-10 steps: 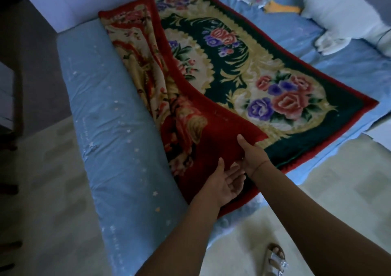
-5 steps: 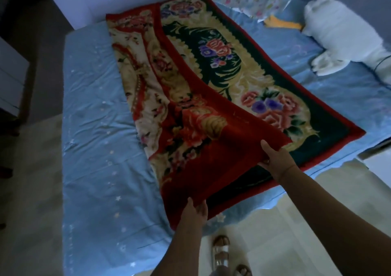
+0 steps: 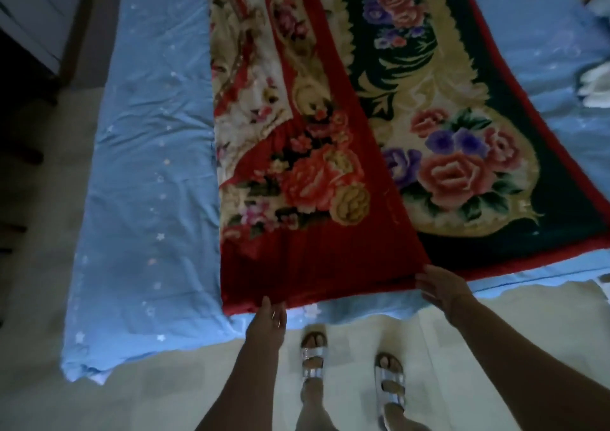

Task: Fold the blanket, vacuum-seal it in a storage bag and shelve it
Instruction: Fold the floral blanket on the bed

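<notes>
Head view: the blanket (image 3: 317,252) lies on the bed (image 3: 148,166), one side folded over. Left hand (image 3: 269,313) and right hand (image 3: 444,287) pinch its near hem, fingers (image 3: 426,290) closed on cloth, likely to square the fold.

Both forearms (image 3: 254,381) are showing bare and unsleeved. A thin ring (image 3: 276,315), possibly a doubled band in this dim light, is circling a finger of the left hand (image 3: 269,320). Just off the near edge of the bed (image 3: 148,166), both feet are wearing silvery open-toed sandals (image 3: 313,354), each with two broad straps.
</notes>
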A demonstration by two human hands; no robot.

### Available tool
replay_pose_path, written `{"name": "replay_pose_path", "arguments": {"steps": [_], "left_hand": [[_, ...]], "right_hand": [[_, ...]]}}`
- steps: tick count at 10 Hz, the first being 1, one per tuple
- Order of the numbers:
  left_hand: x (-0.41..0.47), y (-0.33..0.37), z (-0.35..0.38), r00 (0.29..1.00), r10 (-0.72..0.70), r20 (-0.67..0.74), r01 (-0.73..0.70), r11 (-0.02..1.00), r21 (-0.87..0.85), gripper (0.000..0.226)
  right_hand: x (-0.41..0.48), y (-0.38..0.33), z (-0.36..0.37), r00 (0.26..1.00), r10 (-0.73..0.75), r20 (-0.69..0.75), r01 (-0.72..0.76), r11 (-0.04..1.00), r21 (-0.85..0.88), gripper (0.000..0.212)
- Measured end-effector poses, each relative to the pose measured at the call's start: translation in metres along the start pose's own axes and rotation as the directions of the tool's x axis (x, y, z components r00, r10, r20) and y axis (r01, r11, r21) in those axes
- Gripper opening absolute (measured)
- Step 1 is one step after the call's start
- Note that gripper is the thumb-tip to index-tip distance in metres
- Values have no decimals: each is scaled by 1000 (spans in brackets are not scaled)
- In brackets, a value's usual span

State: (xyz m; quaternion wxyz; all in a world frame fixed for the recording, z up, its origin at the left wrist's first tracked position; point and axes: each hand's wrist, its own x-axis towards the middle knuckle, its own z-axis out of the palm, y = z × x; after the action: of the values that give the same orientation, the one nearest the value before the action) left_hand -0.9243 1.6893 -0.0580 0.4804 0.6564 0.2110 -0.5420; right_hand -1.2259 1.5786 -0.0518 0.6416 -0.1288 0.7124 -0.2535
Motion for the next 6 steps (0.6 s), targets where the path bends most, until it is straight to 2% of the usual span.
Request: {"name": "replay_pose_path", "arguments": {"steps": [1,2,3,4,5,6], "left_hand": [[25,-4,-19,999,-49,0,48,988,-150,19],[45,-2,-41,994,98,-45,-102,990,-99,30],[71,10,-51,981,156,-116,-165,984,-71,55],[84,23,-56,991,92,-100,-104,987,-124,51],[78,28,-56,991,41,-127,-61,986,-158,41],[78,29,-63,991,-15,-133,-17,972,-236,16]], "right_hand": [[23,-3,-3,999,-26,-22,24,995,-95,40],[49,3,-1,989,-131,-74,106,956,-272,63],[85,10,-9,962,-252,-103,177,868,-464,84],[91,4,0,954,-278,-116,170,815,-553,77],[80,-2,8,954,-296,-51,200,753,-627,56],[60,2,-7,911,-407,-70,281,735,-617,29]]}}
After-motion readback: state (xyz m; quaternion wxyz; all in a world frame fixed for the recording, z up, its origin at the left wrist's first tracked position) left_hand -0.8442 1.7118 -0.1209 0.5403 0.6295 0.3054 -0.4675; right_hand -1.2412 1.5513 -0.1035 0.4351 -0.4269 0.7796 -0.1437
